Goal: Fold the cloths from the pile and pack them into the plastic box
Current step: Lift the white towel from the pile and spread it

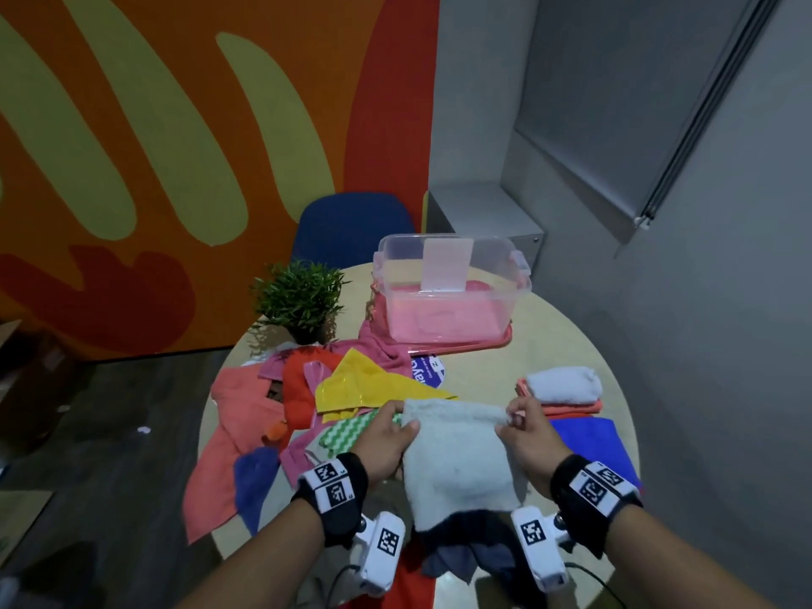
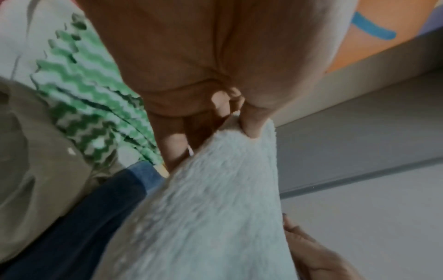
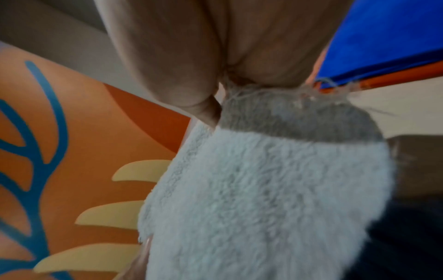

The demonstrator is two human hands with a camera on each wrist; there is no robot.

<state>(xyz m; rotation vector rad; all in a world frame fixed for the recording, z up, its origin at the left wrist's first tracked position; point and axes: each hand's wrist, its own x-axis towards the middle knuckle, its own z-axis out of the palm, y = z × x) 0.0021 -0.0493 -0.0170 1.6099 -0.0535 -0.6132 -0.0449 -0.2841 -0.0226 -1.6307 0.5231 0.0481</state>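
— Both hands are working the same piece, aren't they?

— Yes. Left hand [image 1: 381,441] is pinching the upper left corner of the white fluffy cloth [image 1: 457,459], thumb lying on its front face, and the right hand [image 1: 527,432] is pinching the upper right corner with curled fingers. Between them the cloth is hanging down over the near edge of the round table [image 1: 549,345]. In the left wrist view the thumb [image 2: 251,121] is pressing into the pile of the cloth [image 2: 203,217]; in the right wrist view the cloth [image 3: 263,189] is bunching where the fingers are closing on it.

— And what is lying around that cloth?

— Just left of it, and partly behind the left hand, the loose pile [image 1: 281,402] is spreading out: a yellow cloth [image 1: 356,384], a green-and-white zigzag cloth [image 1: 347,432], salmon, red, pink and dark blue pieces, some drooping off the table edge. Right of the white cloth a blue cloth [image 1: 589,437] is lying flat, and just beyond it a small folded stack [image 1: 562,389] is sitting with a white rolled piece on top of orange ones.

— The box?

— Farther from the cloth, at the table's far side, the clear plastic box [image 1: 452,292] is standing open on a pink lid or tray, with pink fabric showing inside. A small potted plant [image 1: 299,301] is standing left of the box, and a blue chair [image 1: 351,226] is behind the table.
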